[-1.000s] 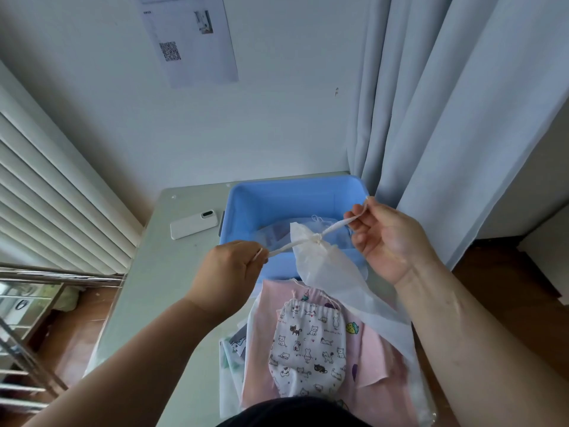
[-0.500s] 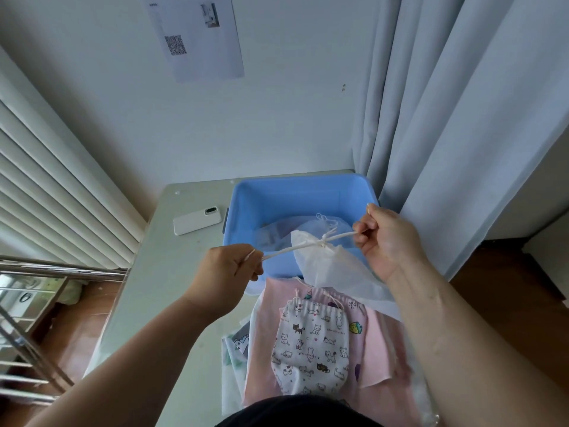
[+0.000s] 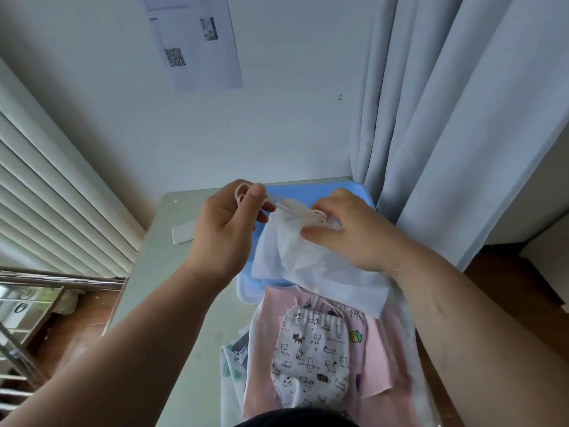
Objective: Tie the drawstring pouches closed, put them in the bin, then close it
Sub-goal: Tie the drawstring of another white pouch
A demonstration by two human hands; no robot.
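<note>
Above the near half of the blue bin (image 3: 247, 293), the person holds a white pouch (image 3: 308, 260) between both bare hands. The left grip (image 3: 228, 229) is clamped on the drawstring (image 3: 294, 208): thumb and forefinger pinch the cord, and a loop of it curls over the fingertips. The right grip (image 3: 354, 235) is clamped on the white pouch, with the thumb pressed against its gathered neck and the fingers curled over the top, where several strands of cord bunch together. The cord runs in a short line between the two hands, which are close together. The body of the pouch hangs down from the right hand and drapes over the bin's near rim, so most of the bin's inside is hidden. Just in front of the bin, nearer the person, a cat-print pouch (image 3: 311, 359) lies flat on pink cloth (image 3: 378, 365), its neck gathered and its thin cord lying loose at the top. More fabric peeks out at the left edge of that pile. All of this rests on a pale grey surface (image 3: 184, 303). A flat white object (image 3: 183, 231) lies on the surface left of the bin, partly hidden behind the left wrist. Pale curtains (image 3: 462, 118) hang to the right, and a printed sheet (image 3: 194, 41) with a square code is stuck on the wall behind.
</note>
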